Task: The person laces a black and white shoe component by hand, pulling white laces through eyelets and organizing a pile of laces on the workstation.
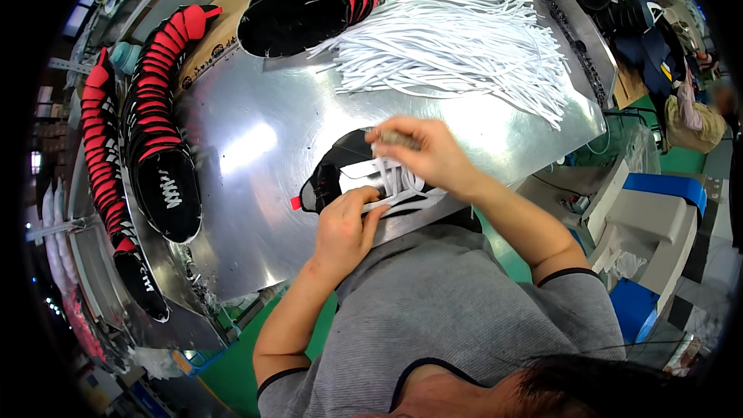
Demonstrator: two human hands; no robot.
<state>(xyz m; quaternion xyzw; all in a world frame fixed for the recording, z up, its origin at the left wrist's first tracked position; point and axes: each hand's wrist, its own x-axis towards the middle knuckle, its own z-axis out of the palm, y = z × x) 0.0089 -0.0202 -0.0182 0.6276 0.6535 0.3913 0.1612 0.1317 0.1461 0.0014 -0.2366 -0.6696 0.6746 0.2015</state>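
A black shoe upper [345, 147] with a red heel tab lies at the table's near edge, and white lace [418, 205] crosses its front. My left hand [346, 226] rests on the near side of the opening, thumb and fingers pinched around a bit of the white lace. Over the far side of the lacing, my right hand [433, 156] is closed on a small tool with a brownish, rod-like handle [398, 139]. The tool's tip is hard to make out among the laces. Silvery-white material shows between my hands, inside the upper.
A fanned heap of white laces [457, 50] covers the table's far right. Black and red uppers stand nested in a pile [294, 15] at the back and in two long rows [159, 101] on the left. The metal tabletop [240, 209] ends near my waist; a grey-and-blue bin [642, 224] stands right.
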